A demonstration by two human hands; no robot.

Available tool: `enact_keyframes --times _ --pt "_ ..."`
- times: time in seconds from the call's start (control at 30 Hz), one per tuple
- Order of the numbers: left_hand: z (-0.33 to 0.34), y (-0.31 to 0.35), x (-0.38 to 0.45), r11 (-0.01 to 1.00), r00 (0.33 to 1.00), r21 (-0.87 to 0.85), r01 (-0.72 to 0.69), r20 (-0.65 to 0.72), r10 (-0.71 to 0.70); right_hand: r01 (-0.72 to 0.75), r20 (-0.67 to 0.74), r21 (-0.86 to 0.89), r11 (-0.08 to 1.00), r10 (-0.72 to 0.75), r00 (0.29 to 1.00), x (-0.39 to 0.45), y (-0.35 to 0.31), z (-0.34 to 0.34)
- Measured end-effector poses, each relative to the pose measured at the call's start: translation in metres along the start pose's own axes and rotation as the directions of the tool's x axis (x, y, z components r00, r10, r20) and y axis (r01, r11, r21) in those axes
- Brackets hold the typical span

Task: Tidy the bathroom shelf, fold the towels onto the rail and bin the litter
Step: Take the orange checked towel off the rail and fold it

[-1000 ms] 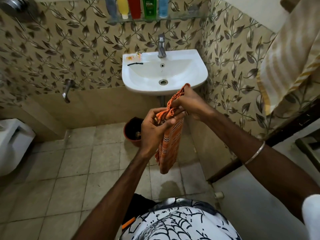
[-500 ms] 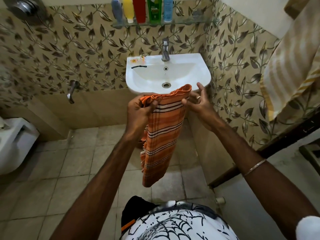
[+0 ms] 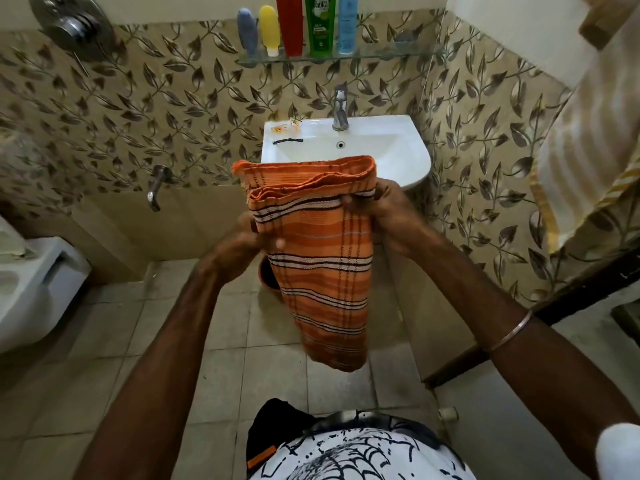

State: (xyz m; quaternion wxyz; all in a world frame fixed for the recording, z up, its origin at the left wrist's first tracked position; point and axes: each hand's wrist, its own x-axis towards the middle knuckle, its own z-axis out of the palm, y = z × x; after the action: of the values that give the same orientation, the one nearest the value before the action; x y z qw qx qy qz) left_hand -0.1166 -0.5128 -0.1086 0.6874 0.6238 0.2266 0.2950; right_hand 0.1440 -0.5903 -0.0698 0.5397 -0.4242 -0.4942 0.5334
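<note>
Both hands are holding the folded orange towel [image 3: 318, 258] up over the sink [image 3: 412, 157]: left hand [image 3: 242, 247] grasps its left edge, right hand [image 3: 388, 209] pinches the top corner.

- I have a single view, a wide-angle camera worn on the person's head.
- It looks forward and steeply down, across both forearms, toward the washbasin [image 3: 346, 150] on the far wall.
- The floor tiles [image 3: 221, 368] lie below; the wearer's own shirt [image 3: 346, 455] fills the bottom edge, very near.
</note>
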Motion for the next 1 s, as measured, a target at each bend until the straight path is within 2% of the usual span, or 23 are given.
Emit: enact_keyframes --times 0.07,0.13,0.23,0.33,0.4,0.5,0.6,0.67,0.73,0.8,1.0 --pt "0.003 -0.011 -0.001 0.993 0.996 0.085 0.085 0.03 -0.087 -0.009 0.017 0.044 0.999 0.008 1.0 0.003 -0.008 -0.004" --pt "0.012 -0.018 0.003 0.991 0.997 0.113 0.073 -0.036 -0.069 -0.023 0.003 0.074 0.997 0.023 1.0 0.007 -0.014 -0.012" --pt "0.03 -0.019 0.014 0.999 0.989 -0.003 -0.048 -0.138 0.047 -0.076 -0.05 0.219 0.973 0.089 0.995 0.009 -0.021 -0.02" --pt "0.05 -0.01 0.029 0.982 0.968 -0.099 -0.163 -0.208 0.14 -0.149 0.059 0.381 0.912 0.137 0.989 0.006 -0.016 -0.032" --pt "0.061 -0.002 0.037 0.971 0.946 -0.1 -0.219 -0.264 0.187 -0.168 0.092 0.471 0.866 0.141 0.986 -0.001 -0.001 -0.044" --pt "0.069 0.008 0.043 0.968 0.914 -0.108 -0.227 -0.366 0.174 -0.167 0.018 0.418 0.893 0.175 0.984 -0.025 0.026 -0.048" --pt "0.065 0.015 0.043 0.978 0.912 -0.126 -0.169 -0.395 0.106 -0.187 -0.014 0.223 0.957 0.195 0.981 -0.038 0.045 -0.041" --pt "0.057 0.02 0.038 0.985 0.911 -0.137 -0.108 -0.41 0.043 -0.165 -0.06 0.167 0.972 0.177 0.982 -0.037 0.051 -0.033" --pt "0.046 0.024 0.032 0.98 0.937 -0.194 -0.044 -0.348 -0.027 -0.135 -0.083 0.208 0.969 0.155 0.984 -0.033 0.051 -0.023" --pt "0.037 0.027 0.023 0.958 0.979 -0.285 0.012 -0.193 -0.07 -0.11 -0.085 0.249 0.962 0.135 0.987 -0.025 0.049 -0.012" --pt "0.026 -0.001 -0.001 0.917 0.994 -0.386 0.1 0.003 -0.107 -0.135 -0.034 0.39 0.911 0.161 0.986 -0.002 0.032 0.0"
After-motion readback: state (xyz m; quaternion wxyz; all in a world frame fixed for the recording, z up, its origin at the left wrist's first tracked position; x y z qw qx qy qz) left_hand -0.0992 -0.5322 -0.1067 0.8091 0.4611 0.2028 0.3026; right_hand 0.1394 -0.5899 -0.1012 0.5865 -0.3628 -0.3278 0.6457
